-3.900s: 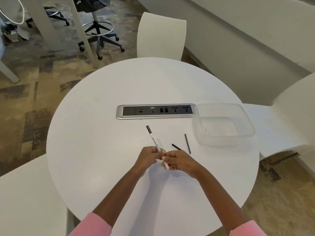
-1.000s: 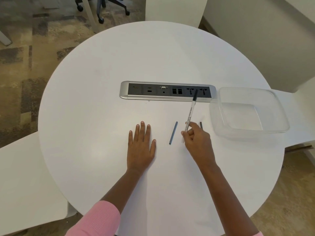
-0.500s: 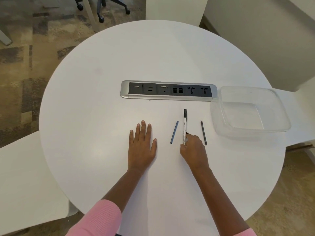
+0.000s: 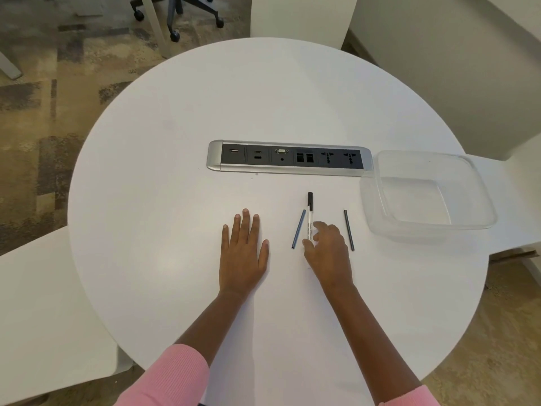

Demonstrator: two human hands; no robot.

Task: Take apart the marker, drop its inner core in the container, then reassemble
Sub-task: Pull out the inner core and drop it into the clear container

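Note:
The white marker [image 4: 309,218] with a black cap lies flat on the round white table [image 4: 175,200], cap pointing away from me. A dark thin core [image 4: 298,229] lies just to its left, and a second dark stick [image 4: 349,230] lies to its right. My right hand [image 4: 329,247] hovers over the marker's near end with loose fingers, the thumb at the barrel. My left hand [image 4: 244,253] rests flat on the table, fingers straight, left of the parts. The clear plastic container [image 4: 421,153] stands at the right and holds nothing.
A silver and black power strip [image 4: 288,156] is set into the table behind the parts, its right end touching the container. White chairs stand at the far side, at the right and at the near left. An office chair base is on the carpet, far left.
My right hand has laid the marker down between the two dark sticks and loosened its fingers. The left hand stays flat where it was a second ago.

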